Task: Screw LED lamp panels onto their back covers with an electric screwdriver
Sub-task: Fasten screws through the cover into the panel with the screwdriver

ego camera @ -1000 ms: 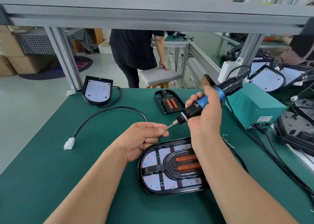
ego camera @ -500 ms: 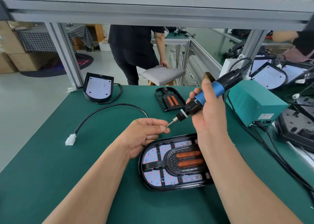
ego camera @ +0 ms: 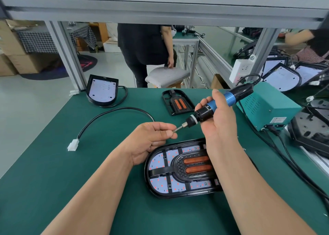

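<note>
Screwdriver (ego camera: 203, 112) in right hand (ego camera: 219, 122), bit pointing lower-left

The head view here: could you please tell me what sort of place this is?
Most likely a lamp assembly workshop: a green bench mat under an aluminium frame, an electric screwdriver in the right hand, and lamp panels piled at the right.

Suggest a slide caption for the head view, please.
Left hand pinches at the tip of the electric screwdriver, gripped by right hand above lamp panel.
</note>
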`<state>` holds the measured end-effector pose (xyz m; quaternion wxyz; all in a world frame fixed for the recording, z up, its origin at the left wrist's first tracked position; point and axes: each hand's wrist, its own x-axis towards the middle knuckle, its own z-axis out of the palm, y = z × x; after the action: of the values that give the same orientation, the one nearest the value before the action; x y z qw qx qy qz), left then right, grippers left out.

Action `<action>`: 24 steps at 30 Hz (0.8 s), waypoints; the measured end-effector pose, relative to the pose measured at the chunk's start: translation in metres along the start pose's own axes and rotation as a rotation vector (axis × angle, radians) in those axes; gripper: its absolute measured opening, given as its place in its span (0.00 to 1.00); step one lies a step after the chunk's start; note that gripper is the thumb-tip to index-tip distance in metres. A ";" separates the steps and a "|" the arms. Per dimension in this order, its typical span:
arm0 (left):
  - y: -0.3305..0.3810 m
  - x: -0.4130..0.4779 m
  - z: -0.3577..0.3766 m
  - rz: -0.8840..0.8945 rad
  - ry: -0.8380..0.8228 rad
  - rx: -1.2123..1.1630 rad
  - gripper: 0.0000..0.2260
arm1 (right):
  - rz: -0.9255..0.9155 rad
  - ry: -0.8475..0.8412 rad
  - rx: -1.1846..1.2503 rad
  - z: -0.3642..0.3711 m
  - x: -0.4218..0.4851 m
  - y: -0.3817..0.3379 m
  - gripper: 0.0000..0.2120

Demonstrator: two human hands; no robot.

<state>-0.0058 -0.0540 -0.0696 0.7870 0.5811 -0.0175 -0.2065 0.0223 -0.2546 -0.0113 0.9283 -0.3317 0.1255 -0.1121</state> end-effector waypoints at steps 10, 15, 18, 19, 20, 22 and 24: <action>0.005 -0.004 0.000 0.006 -0.052 -0.035 0.15 | 0.042 0.050 0.075 -0.003 0.000 0.000 0.11; 0.013 -0.008 -0.012 -0.040 -0.030 0.064 0.14 | 0.039 0.047 0.116 -0.004 0.002 -0.005 0.12; 0.020 -0.016 -0.021 -0.116 -0.085 0.211 0.14 | 0.028 0.022 0.130 -0.002 0.001 -0.009 0.12; 0.021 -0.019 -0.023 -0.139 -0.101 0.264 0.16 | 0.025 0.014 0.131 -0.002 0.000 -0.010 0.11; 0.023 -0.021 -0.025 -0.158 -0.122 0.312 0.21 | 0.021 0.008 0.129 -0.001 -0.002 -0.010 0.11; 0.024 -0.023 -0.028 -0.188 -0.170 0.389 0.28 | 0.013 -0.017 0.116 -0.001 -0.007 -0.011 0.10; 0.024 -0.025 -0.028 -0.203 -0.187 0.426 0.28 | 0.003 -0.050 0.096 -0.002 -0.014 -0.012 0.09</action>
<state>-0.0133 -0.0142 -0.0513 0.6171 0.7110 -0.0747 -0.3288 0.0076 -0.2605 -0.0030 0.9461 -0.2891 0.0973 -0.1084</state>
